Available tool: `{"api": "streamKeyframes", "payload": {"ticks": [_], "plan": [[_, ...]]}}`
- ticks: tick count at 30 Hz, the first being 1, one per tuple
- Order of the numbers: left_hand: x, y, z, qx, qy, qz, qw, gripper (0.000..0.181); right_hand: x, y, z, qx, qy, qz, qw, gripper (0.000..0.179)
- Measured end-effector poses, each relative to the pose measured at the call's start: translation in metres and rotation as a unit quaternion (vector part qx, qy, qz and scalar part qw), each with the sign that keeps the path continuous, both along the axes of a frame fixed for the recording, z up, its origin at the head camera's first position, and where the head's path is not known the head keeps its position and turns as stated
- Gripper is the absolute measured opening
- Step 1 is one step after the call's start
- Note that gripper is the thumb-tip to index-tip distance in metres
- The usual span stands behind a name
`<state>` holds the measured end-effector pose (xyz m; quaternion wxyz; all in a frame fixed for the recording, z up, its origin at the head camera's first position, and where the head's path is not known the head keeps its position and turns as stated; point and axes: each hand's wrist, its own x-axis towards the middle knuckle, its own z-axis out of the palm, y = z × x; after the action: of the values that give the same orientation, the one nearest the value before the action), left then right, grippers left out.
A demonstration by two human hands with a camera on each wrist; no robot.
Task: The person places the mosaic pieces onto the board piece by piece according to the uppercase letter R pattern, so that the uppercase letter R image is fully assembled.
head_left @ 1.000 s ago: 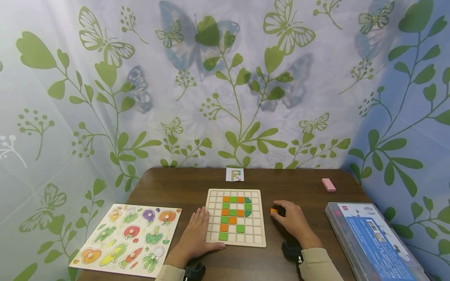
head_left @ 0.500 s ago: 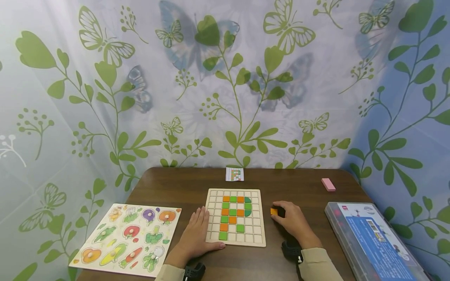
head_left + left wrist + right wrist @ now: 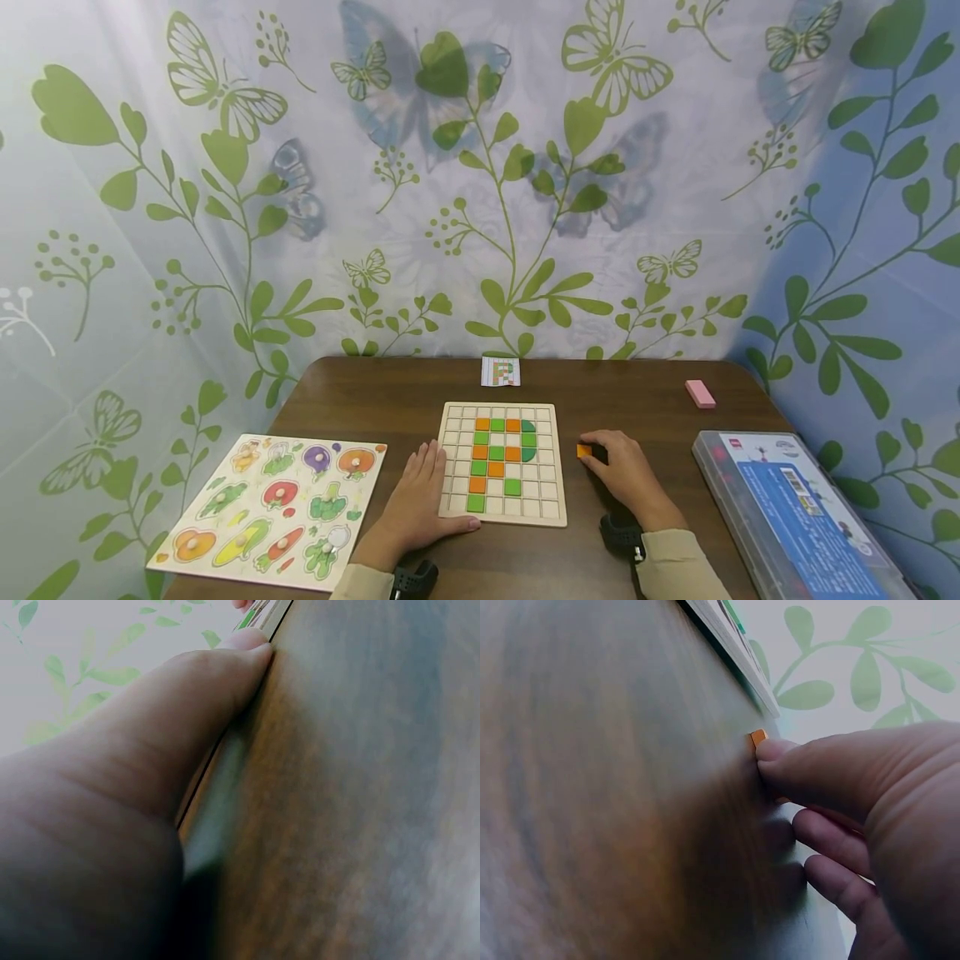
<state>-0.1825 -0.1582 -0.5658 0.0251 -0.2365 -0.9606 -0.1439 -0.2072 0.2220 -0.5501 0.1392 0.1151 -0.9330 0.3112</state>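
A square wooden grid board (image 3: 551, 500) lies mid-table, with orange and green tiles set in its cells in a letter-like shape. Along its left side rests my left hand (image 3: 416, 500), fingers straight and thumb stretched along the near edge. In the left wrist view the thumb (image 3: 217, 675) reaches to the board's edge. To the right of the board, my right hand (image 3: 628, 473) pinches a small orange square tile (image 3: 583, 451) between thumb and forefinger, low over the table. The right wrist view shows the tile (image 3: 758, 738) just past the thumb tip, with the other fingers loosely bent.
A small pattern card (image 3: 500, 372) lies behind the board. At the left is a vegetable knob puzzle (image 3: 247, 521). A pink block (image 3: 701, 394) sits at the back right, and a clear plastic case with a blue label (image 3: 795, 508) stands along the right edge.
The thumb and forefinger of my right hand shift slightly about the orange tile, which turns a little. My left hand and the board stay still.
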Motion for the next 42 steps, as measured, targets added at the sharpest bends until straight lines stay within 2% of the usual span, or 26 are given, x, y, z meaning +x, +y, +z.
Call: {"api": "streamKeyframes", "payload": {"ticks": [11,32,42], "plan": [[-0.0010,-0.0001,-0.0012,0.002,-0.004,0.001,1.0000,0.134,0.0005,0.0015,-0.0042,-0.012,-0.009,-0.009,0.9998,0.025],[0.0003,0.0004,0.0007,0.005,0.000,0.000,1.0000,0.133,0.0021,-0.0026,-0.0049,-0.026,-0.014,-0.015,0.9994,0.023],[0.0030,-0.0004,0.0013,0.034,0.023,-0.018,0.9990,0.131,0.0045,-0.0048,-0.0032,-0.036,0.005,-0.004,0.9993,0.021]]}}
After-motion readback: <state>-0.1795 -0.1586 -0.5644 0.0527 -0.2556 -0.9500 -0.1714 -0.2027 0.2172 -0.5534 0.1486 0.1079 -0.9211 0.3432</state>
